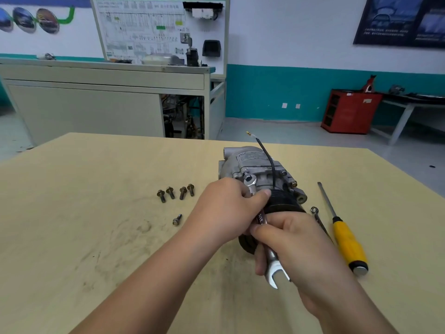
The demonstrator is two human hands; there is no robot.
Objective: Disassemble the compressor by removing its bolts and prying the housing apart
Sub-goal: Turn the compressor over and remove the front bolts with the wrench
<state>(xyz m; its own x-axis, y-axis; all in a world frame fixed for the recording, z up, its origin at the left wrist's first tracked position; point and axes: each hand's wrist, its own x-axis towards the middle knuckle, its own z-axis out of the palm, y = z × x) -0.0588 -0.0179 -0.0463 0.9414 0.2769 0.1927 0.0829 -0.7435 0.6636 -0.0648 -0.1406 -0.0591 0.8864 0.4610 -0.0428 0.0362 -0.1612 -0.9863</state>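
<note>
The grey metal compressor [252, 165] lies on the wooden table [96, 237], its black pulley end toward me and a black wire rising from its top. A silver open-ended wrench [273, 266] runs from a bolt [247, 176] on the housing's near-left side down toward me. My left hand [226, 210] grips the wrench near its upper jaw, beside the pulley. My right hand [293, 244] holds the wrench's lower shaft, with the free jaw sticking out below my fingers. Another bolt [293, 182] shows on the housing's right side.
Several removed bolts [175, 192] lie in a row left of the compressor, one more bolt [177, 219] nearer me. A yellow-handled screwdriver [346, 239] and a thin metal tool [319, 219] lie to the right. The table's far edge runs just behind the compressor.
</note>
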